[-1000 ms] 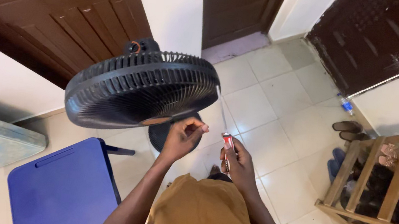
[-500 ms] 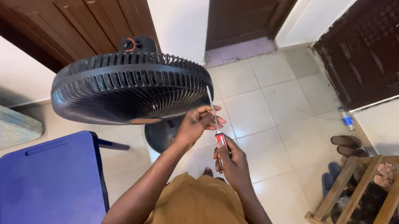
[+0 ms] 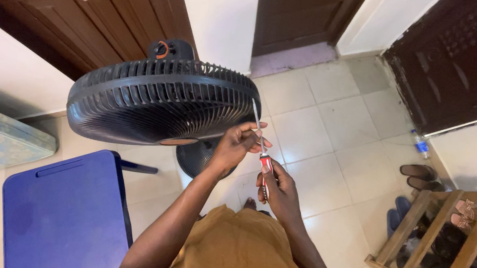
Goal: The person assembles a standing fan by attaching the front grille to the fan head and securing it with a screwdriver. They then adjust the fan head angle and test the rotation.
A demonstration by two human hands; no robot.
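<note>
While the right hand (image 3: 281,190) grips the red handle of a screwdriver (image 3: 262,148), its fingers wrapped tight around it, the left hand (image 3: 237,146) pinches the thin metal shaft between thumb and fingertips partway up. The shaft slants up and left, and its tip sits at the right edge of a black fan (image 3: 163,107), at the rim of the tilted grille; whether the tip is seated in a screw cannot be told from here. The fan stands on its round base on the tiled floor (image 3: 316,131), with a blue chair (image 3: 65,210) close by on the left and a wooden shoe rack (image 3: 453,242) well apart on the right, a small plastic bottle (image 3: 422,143) lying near the far wall. Judging by the steep angle of the shaft against the curved rim, the tip could slip off and scrape the plastic ribs or jab the left fingers holding it. A hard push might also tip the fan head further, since neither hand steadies the grille itself.
</note>
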